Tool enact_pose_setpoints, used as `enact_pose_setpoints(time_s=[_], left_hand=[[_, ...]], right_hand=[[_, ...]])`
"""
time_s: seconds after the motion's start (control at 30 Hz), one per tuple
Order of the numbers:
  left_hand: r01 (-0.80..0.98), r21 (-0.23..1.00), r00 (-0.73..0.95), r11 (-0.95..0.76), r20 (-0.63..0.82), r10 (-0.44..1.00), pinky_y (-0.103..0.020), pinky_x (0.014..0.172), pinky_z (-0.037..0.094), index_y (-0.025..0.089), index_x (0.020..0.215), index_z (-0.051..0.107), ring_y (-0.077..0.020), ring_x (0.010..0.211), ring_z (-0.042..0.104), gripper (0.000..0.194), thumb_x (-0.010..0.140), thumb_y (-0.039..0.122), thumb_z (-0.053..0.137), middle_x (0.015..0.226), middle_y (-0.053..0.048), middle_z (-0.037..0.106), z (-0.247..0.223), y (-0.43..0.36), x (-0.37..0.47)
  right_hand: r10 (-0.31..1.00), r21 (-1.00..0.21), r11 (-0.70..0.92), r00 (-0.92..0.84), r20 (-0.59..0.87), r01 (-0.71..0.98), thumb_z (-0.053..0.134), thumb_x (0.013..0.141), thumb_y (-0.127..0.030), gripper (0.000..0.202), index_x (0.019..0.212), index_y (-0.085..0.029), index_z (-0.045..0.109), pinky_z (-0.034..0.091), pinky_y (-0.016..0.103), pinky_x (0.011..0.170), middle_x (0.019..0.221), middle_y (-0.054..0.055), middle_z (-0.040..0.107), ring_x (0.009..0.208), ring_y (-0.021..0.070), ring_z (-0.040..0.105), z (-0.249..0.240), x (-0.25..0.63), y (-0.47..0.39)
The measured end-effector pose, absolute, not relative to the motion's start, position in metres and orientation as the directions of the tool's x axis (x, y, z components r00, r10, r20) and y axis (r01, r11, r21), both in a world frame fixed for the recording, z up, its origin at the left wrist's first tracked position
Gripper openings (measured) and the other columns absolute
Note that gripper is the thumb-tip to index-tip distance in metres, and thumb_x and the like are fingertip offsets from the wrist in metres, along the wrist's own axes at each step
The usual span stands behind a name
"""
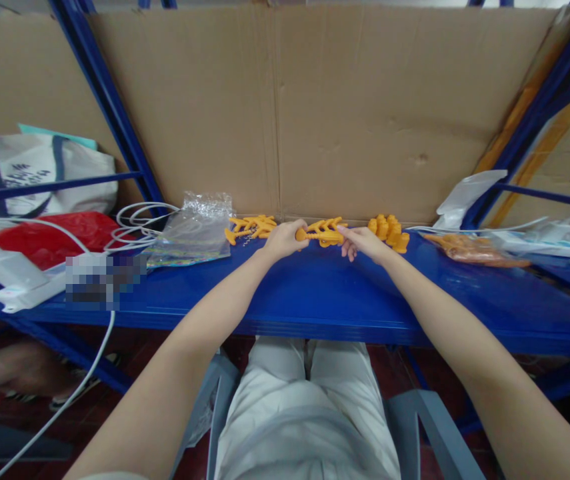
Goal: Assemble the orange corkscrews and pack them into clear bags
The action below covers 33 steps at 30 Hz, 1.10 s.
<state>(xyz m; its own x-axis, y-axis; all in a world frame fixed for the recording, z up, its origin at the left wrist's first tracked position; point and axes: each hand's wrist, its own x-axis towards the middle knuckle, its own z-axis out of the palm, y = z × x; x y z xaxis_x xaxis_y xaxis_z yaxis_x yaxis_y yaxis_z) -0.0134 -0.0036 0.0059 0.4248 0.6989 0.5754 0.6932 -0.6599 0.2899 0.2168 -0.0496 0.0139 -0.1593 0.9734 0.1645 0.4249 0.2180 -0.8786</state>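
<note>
Over the blue tabletop (335,287), an orange-yellow plastic piece (319,235) with a ridged, screw-like shaft spans the gap between my hands. My left hand (285,241) is closed around its rounded left end. At the other end, my right hand (362,241) pinches it with thumb and forefinger, the other fingers curled below. More orange-yellow branched plastic parts (332,223) lie just behind the held piece. To the left of my left hand is another group of branched parts (255,225), with small dark bits by it. Chunky orange-yellow parts (389,231) sit close to my right wrist.
A clear plastic bag (195,230), white cables (139,223) and a white power strip (39,283) are on the left. An orange packet (479,249) lies on the right. Cardboard (279,120) walls the back; blue posts (109,100) stand at both sides.
</note>
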Motion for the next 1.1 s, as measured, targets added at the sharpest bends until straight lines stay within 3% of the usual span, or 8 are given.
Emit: enact_pose_setpoints(time_s=[0.3, 0.53, 0.63, 0.8, 0.93, 1.1], left_hand=[[0.704, 0.247, 0.442, -0.665, 0.581, 0.684, -0.026, 0.07, 0.046, 0.019, 0.107, 0.065, -0.018, 0.078, 0.066, 0.028, 0.08, 0.026, 0.066, 0.082, -0.002, 0.073, 0.003, 0.001, -0.014], [0.694, 0.238, 0.469, -0.68, 0.567, 0.677, -0.03, 0.088, 0.05, 0.017, 0.131, 0.057, -0.0209, 0.102, 0.066, 0.049, 0.082, 0.021, 0.063, 0.116, -0.009, 0.07, 0.001, 0.002, -0.014], [0.712, 0.266, 0.469, -0.65, 0.509, 0.722, -0.031, 0.091, 0.051, 0.015, 0.141, 0.05, -0.0207, 0.103, 0.066, 0.058, 0.084, 0.02, 0.061, 0.125, -0.012, 0.065, -0.001, 0.003, -0.015], [0.708, 0.264, 0.503, -0.655, 0.463, 0.73, -0.034, 0.092, 0.052, 0.014, 0.131, 0.058, -0.0215, 0.1, 0.065, 0.047, 0.085, 0.021, 0.06, 0.121, -0.012, 0.064, -0.006, 0.01, -0.018], [0.679, 0.258, 0.537, -0.687, 0.464, 0.704, -0.033, 0.09, 0.053, 0.017, 0.121, 0.066, -0.0196, 0.097, 0.066, 0.038, 0.083, 0.022, 0.061, 0.117, -0.009, 0.063, -0.01, 0.016, -0.019], [0.674, 0.246, 0.557, -0.696, 0.449, 0.699, -0.033, 0.09, 0.053, 0.018, 0.111, 0.07, -0.0192, 0.094, 0.066, 0.03, 0.082, 0.023, 0.061, 0.115, -0.008, 0.063, -0.011, 0.019, -0.019]], right_hand=[[0.981, -0.907, 0.193, -0.091, 0.171, 0.375, 0.06, 0.075, -0.077, 0.057, 0.073, -0.021, 0.059, 0.046, 0.028, 0.047, 0.062, 0.008, 0.067, 0.046, 0.0146, 0.057, 0.011, 0.217, -0.047], [0.986, -0.983, 0.163, 0.028, 0.165, 0.08, 0.074, 0.079, -0.046, 0.03, 0.085, -0.023, 0.056, 0.058, 0.032, 0.067, 0.078, 0.007, 0.071, 0.062, 0.0165, 0.068, 0.011, 0.217, -0.044], [0.975, -0.978, 0.207, 0.079, 0.209, 0.034, 0.072, 0.08, -0.047, 0.032, 0.086, -0.023, 0.052, 0.058, 0.03, 0.072, 0.081, 0.006, 0.071, 0.069, 0.016, 0.07, 0.008, 0.221, -0.039], [0.899, -0.91, 0.382, 0.162, 0.406, 0.163, 0.065, 0.08, -0.06, 0.043, 0.097, -0.025, 0.046, 0.058, 0.032, 0.073, 0.095, 0.006, 0.07, 0.082, 0.0188, 0.071, -0.001, 0.227, -0.024], [0.805, -0.825, 0.474, 0.227, 0.548, 0.309, 0.069, 0.076, -0.058, 0.048, 0.101, -0.025, 0.044, 0.057, 0.033, 0.073, 0.098, 0.006, 0.069, 0.086, 0.0207, 0.07, -0.01, 0.234, -0.013], [0.746, -0.56, 0.392, 0.105, 0.658, 0.73, 0.066, 0.081, -0.043, 0.037, 0.108, -0.023, 0.053, 0.053, 0.041, 0.079, 0.097, 0.008, 0.07, 0.087, 0.0265, 0.067, -0.012, 0.239, -0.017]])
